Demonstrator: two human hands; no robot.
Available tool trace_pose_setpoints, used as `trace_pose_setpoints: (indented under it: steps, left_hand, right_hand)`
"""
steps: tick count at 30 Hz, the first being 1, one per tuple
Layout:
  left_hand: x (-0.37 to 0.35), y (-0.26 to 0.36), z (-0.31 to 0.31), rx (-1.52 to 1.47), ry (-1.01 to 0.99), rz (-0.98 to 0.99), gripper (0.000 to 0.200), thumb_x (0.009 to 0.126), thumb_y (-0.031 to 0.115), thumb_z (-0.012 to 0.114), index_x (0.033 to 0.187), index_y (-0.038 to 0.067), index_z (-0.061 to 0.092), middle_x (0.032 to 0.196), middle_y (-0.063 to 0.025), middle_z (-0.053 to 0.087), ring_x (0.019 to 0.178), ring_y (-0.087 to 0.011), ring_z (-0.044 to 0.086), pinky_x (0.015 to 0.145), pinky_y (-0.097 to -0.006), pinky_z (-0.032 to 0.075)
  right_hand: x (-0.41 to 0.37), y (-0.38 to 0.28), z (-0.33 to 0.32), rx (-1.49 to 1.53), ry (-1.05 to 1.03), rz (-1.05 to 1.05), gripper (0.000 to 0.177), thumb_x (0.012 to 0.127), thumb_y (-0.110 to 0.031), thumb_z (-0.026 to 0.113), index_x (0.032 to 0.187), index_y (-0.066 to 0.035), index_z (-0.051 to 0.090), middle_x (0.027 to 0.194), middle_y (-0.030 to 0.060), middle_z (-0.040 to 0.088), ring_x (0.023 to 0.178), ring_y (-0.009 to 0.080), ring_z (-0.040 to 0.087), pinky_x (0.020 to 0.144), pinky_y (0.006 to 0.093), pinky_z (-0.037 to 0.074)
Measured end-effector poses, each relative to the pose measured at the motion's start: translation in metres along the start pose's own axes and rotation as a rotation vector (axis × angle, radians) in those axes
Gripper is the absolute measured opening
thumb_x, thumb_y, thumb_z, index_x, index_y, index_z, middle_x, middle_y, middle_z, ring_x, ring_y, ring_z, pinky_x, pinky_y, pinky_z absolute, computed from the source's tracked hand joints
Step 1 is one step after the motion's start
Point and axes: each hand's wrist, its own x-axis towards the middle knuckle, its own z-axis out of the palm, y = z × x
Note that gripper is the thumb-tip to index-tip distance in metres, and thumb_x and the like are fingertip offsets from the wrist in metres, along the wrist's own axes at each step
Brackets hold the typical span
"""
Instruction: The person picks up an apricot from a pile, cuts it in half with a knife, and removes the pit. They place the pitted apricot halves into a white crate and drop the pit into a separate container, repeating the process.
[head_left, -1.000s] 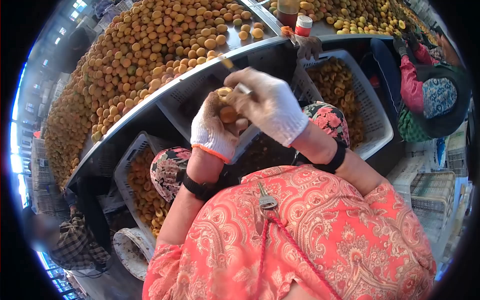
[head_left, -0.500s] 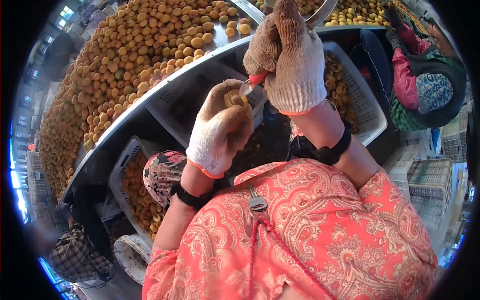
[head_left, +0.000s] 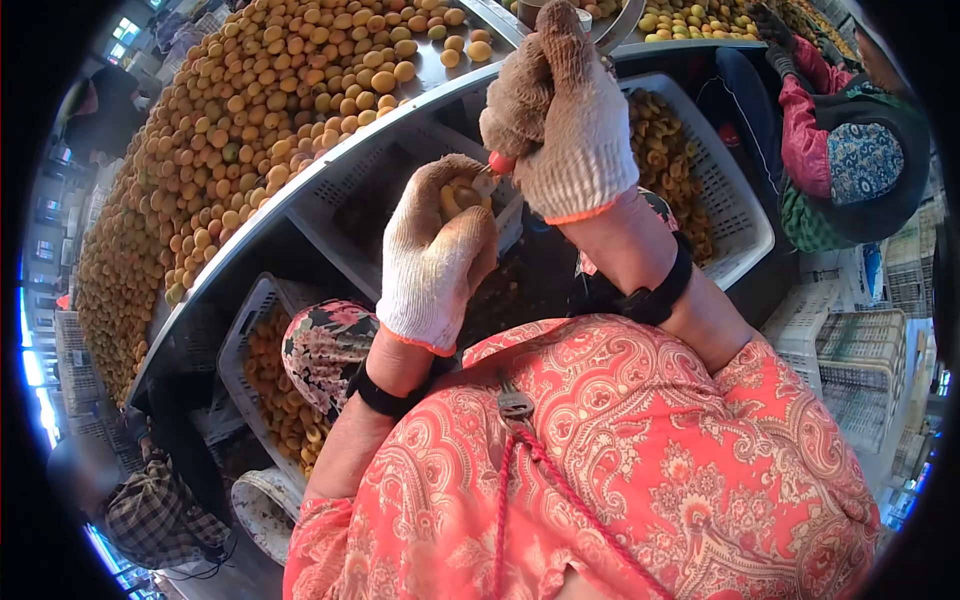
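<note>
My left hand (head_left: 435, 255), in a soiled white knit glove, is closed around a small orange apricot (head_left: 462, 194) held just below the table's edge. My right hand (head_left: 562, 120), gloved the same way, grips a small red-handled tool (head_left: 497, 164) whose metal tip is in the fruit's opened top. Both hands are raised in front of my chest, above a white plastic crate (head_left: 400, 170) under the table. A big heap of whole apricots (head_left: 260, 110) covers the metal table beyond them.
A white crate of split apricots (head_left: 690, 170) sits at my right and another crate (head_left: 265, 380) at my lower left, beside a white bucket (head_left: 262, 505). One person in red sleeves (head_left: 850, 150) works at the right; another in plaid (head_left: 150, 500) sits at lower left.
My right hand swung up and turned over, bringing the tool's tip down into the apricot. My left hand rose slightly and tilted the fruit upward.
</note>
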Motion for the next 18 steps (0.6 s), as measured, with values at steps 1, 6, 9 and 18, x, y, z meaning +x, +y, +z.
trace_pose_setpoints:
  steps: [1, 6, 9, 18]
  left_hand:
    - [0.000, -0.003, 0.001, -0.001, -0.002, 0.028, 0.037, 0.086, -0.001, 0.057, 0.122, -0.001, 0.054, 0.094, -0.0047, 0.055, 0.070, -0.0075, 0.053, 0.055, -0.0181, 0.042]
    - [0.001, -0.003, 0.006, -0.055, 0.007, 0.085, 0.036, 0.084, -0.002, 0.057, 0.120, -0.001, 0.054, 0.093, -0.0051, 0.056, 0.069, -0.0079, 0.052, 0.055, -0.0195, 0.042]
    - [0.005, -0.010, -0.004, -0.155, -0.047, -0.001, 0.031, 0.085, -0.001, 0.058, 0.116, -0.001, 0.057, 0.096, -0.0064, 0.058, 0.072, -0.0107, 0.055, 0.060, -0.0207, 0.045]
    - [0.028, -0.024, -0.047, -0.322, 0.226, -0.266, 0.034, 0.098, 0.045, 0.060, 0.096, 0.012, 0.063, 0.082, -0.0013, 0.062, 0.070, -0.0141, 0.060, 0.055, -0.0258, 0.047]
  right_hand:
    - [0.000, -0.001, -0.002, 0.041, -0.070, -0.008, 0.044, 0.098, -0.045, 0.060, 0.069, -0.015, 0.047, 0.053, -0.0043, 0.036, 0.042, 0.0109, 0.032, 0.043, 0.0263, 0.026]
    - [0.019, 0.011, -0.021, 0.326, 0.158, 0.293, 0.038, 0.103, -0.042, 0.053, 0.074, -0.018, 0.045, 0.052, -0.0056, 0.031, 0.038, 0.0119, 0.028, 0.039, 0.0281, 0.021]
    - [0.026, 0.023, -0.029, 0.541, 0.230, 0.447, 0.040, 0.102, -0.043, 0.053, 0.073, -0.018, 0.043, 0.052, -0.0052, 0.031, 0.038, 0.0122, 0.027, 0.038, 0.0283, 0.022]
    - [0.027, 0.023, -0.038, 0.219, 0.151, 0.119, 0.028, 0.098, -0.032, 0.063, 0.078, -0.014, 0.055, 0.054, -0.0033, 0.043, 0.039, 0.0119, 0.035, 0.038, 0.0294, 0.029]
